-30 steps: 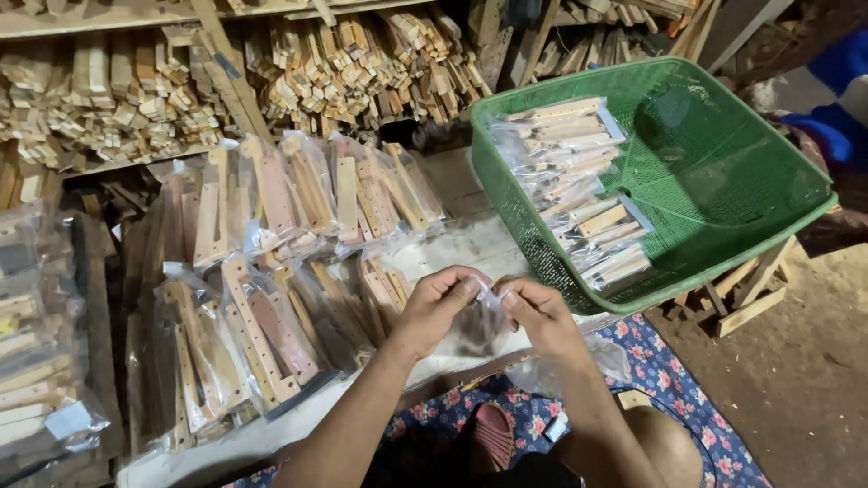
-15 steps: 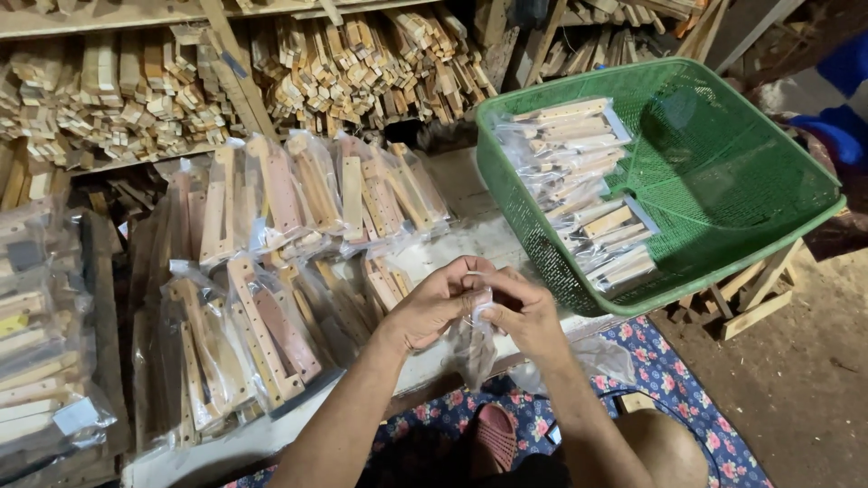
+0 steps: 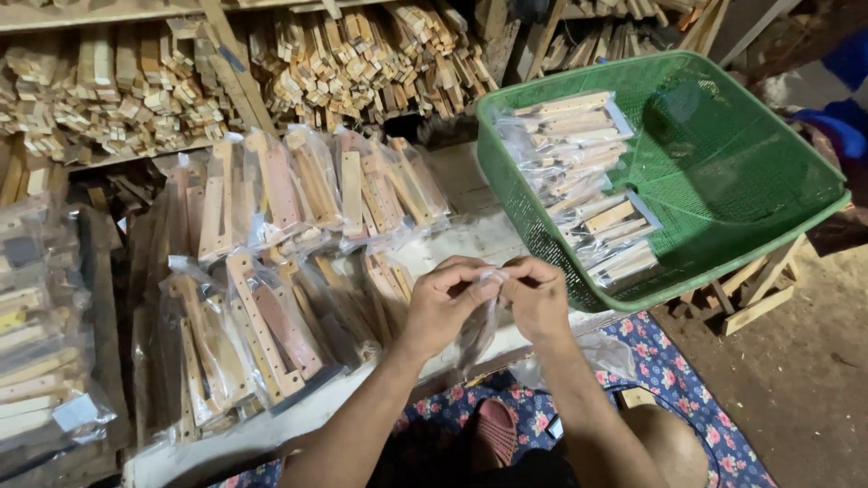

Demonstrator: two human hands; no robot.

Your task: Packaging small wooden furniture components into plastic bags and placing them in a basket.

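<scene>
Clear plastic bag (image 3: 477, 327) pinched at its mouth by left hand (image 3: 446, 300) and right hand (image 3: 535, 298), now raised closer together (opening gathered) | green basket (image 3: 723, 172) at two o'clock | bagged wood pieces (image 3: 271, 271) at ten.

I log one head-worn view, angled steeply down and forward, close over the white bench (image 3: 470, 239); no second view.

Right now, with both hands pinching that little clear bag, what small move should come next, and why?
Probably pull the clear plastic bag's mouth apart: the left hand and right hand pinch its top edge together, and it hangs limp and looks unfilled.
</scene>
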